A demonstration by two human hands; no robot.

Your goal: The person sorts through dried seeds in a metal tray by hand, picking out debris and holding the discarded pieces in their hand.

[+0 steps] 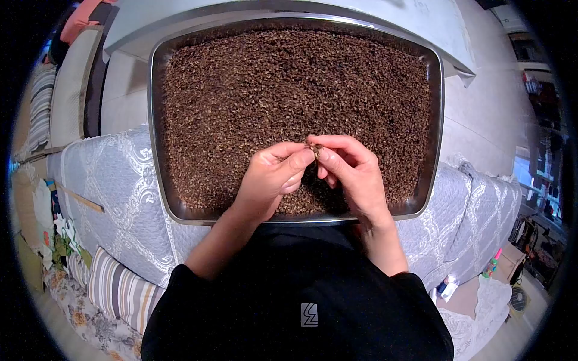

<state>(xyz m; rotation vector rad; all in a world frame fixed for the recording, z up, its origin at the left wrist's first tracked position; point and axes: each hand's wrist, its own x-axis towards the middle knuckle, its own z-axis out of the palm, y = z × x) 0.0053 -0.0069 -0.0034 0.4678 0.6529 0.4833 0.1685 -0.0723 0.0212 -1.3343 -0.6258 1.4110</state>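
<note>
Over the near half of the metal tray, the person's left hand and right hand meet, each with thumb and forefinger pinching a small brownish piece. It sits between the fingertips, above the tray's contents, neither hand nearer; its long axis is too small to tell. Brown granules spread beneath and on toward the tray's far wall, with a white surface beyond.

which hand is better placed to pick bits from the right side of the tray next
Probably the right hand: it is nearer that side of the tray, though its fingertips, like those of the left hand, are on a small piece.
</note>
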